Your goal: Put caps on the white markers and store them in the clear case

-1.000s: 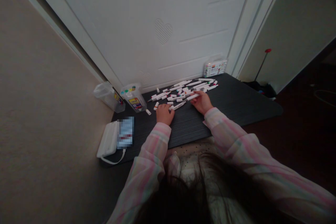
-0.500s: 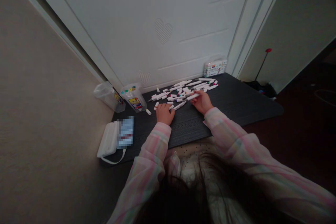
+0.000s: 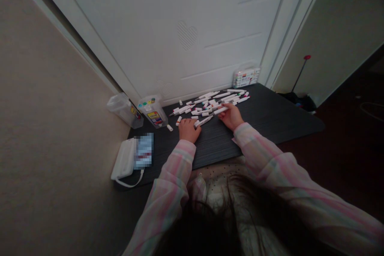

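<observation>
My right hand (image 3: 231, 117) is closed around a white marker (image 3: 221, 110), its tip end pointing left. Closer to me on the left, my left hand (image 3: 189, 129) rests low over the table with bent fingers. Thumb and fingertips are closed on the left end of another white marker (image 3: 205, 121), which slants up to the right. Loose white caps lie about that hand: an orange-banded cap (image 3: 179, 121) just beyond the fingers and a plain cap (image 3: 169, 128) to its left. Behind both hands spreads a pile of white markers (image 3: 207, 104), some uncapped.
A clear case (image 3: 156, 116) holding several markers stands at the left beside a second clear case (image 3: 123, 110). A white power bank (image 3: 123, 160) and a blurred phone (image 3: 144, 152) lie at the dark table's (image 3: 270, 116) left end. A boxed marker set (image 3: 246, 77) leans at the back right.
My left fingers have shifted slightly onto the end of the slanted marker, whose left end shows more plainly now. My right hand has barely moved.
</observation>
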Demonstrator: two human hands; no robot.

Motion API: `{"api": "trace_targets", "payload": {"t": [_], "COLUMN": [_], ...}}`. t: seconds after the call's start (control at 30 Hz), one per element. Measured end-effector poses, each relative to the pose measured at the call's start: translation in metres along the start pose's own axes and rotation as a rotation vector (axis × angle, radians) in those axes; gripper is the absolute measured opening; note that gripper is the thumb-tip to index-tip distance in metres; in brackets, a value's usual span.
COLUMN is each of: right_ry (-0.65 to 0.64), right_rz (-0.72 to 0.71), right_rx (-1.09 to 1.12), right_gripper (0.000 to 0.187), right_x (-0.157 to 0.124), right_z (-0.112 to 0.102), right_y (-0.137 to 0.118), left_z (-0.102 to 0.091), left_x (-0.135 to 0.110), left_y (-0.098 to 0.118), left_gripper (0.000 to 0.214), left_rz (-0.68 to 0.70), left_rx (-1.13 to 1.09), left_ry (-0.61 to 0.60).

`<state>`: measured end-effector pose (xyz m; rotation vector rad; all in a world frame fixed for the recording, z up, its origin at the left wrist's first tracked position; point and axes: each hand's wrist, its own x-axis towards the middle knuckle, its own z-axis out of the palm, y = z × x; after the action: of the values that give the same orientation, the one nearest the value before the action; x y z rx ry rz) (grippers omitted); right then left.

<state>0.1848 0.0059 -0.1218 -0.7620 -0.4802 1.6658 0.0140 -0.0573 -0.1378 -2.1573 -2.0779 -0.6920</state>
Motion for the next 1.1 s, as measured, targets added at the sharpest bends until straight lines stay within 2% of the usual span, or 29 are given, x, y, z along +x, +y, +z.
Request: {"api": "trace_targets", "payload": {"t": [1.1], "right_ry": [-0.021], "right_rz": [-0.014], "right_rx": [-0.012], "right_gripper": [0.019], "right_x": [-0.0008], "right_z": [0.0], "right_y": [-0.0001], "left_z": [-0.0034], "left_x": [0.0004], "left_y": [0.0022], "left_gripper": [0.026], "left_rz": [-0.038], "left_rx": [0.005], "left_ry": [-0.007]}}
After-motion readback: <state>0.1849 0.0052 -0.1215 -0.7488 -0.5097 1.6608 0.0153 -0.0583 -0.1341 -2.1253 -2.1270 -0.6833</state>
